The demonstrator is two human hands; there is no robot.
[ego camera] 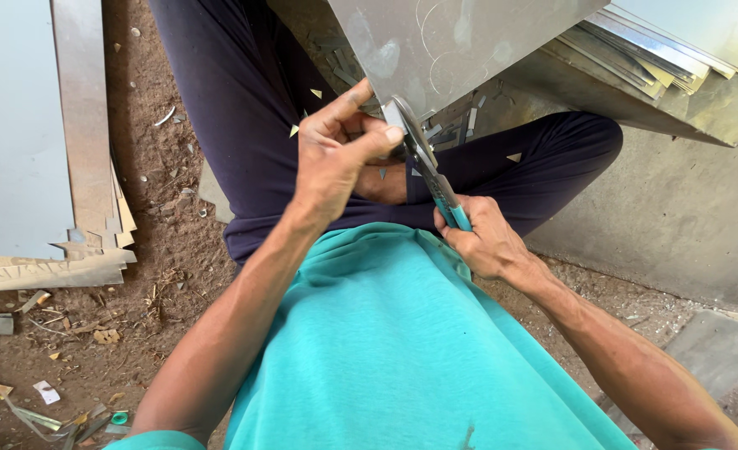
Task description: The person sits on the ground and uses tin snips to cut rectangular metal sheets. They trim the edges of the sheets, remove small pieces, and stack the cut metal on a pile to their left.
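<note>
Soft daylight — sharp, mild sheet glare

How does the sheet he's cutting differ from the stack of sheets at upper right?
The metal sheet being cut is single, tilted up and gripped at its corner by the left hand, with snips in the right hand at its edge. The stack of sheets is many layers, lying nearly flat, untouched. Curved lines are scribed on the cut sheet; none show on the stack. Both are thin grey metal.

The sheet (444,42) above the left fingers (361,137) is dull grey metal, smudged and scribed. The snips (423,162) between the fingers are bare steel, with glossy teal plastic grips under the right fingers (461,237).
</note>
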